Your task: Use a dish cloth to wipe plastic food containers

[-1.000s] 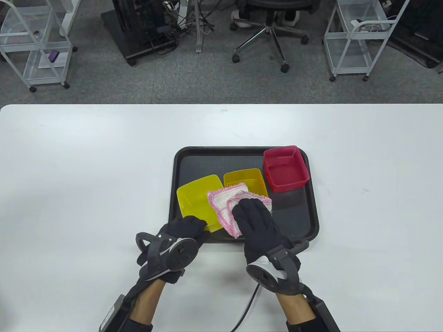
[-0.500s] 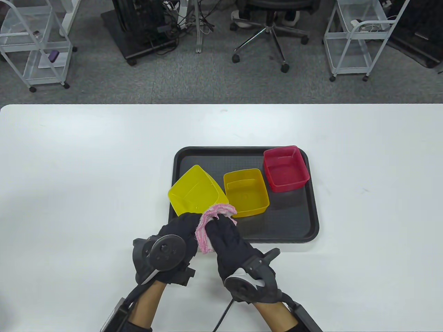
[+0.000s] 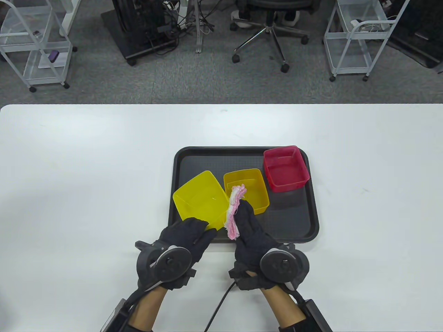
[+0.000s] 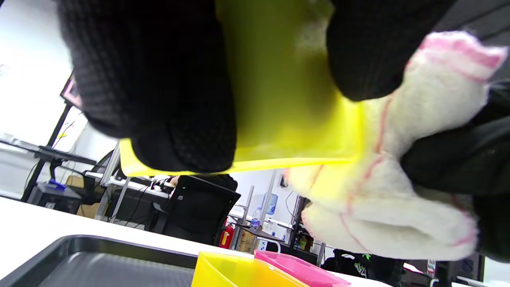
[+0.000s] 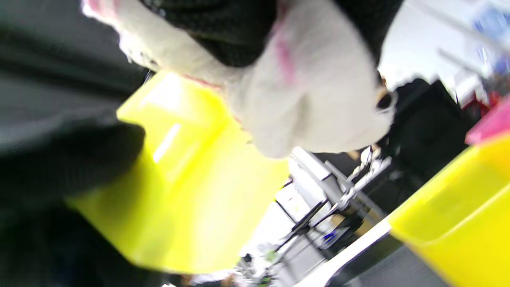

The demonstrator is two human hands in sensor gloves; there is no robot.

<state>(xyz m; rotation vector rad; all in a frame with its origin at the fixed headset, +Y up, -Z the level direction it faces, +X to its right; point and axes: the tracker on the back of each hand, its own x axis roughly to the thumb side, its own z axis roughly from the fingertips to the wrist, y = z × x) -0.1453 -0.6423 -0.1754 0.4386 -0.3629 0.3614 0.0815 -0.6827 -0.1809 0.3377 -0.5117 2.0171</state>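
Note:
A bright yellow container (image 3: 200, 202) is tilted over the near left part of the black tray (image 3: 290, 221). My left hand (image 3: 188, 235) grips its near edge, as the left wrist view (image 4: 279, 99) shows from below. My right hand (image 3: 247, 221) holds a white dish cloth with pink trim (image 3: 233, 211) against the container's right side; the cloth also shows in the left wrist view (image 4: 398, 199) and the right wrist view (image 5: 303, 95). An orange-yellow container (image 3: 246, 190) and a red container (image 3: 285, 169) sit upright on the tray.
The white table (image 3: 86, 180) spreads wide on both sides of the tray. A cable (image 3: 221, 304) runs from my right wrist toward the near edge. Beyond the far table edge stand an office chair (image 3: 270, 27) and wire carts (image 3: 360, 38).
The yellow container has turned and tilted in my left hand. My right hand has moved the bunched cloth from the container's near corner up along its right side.

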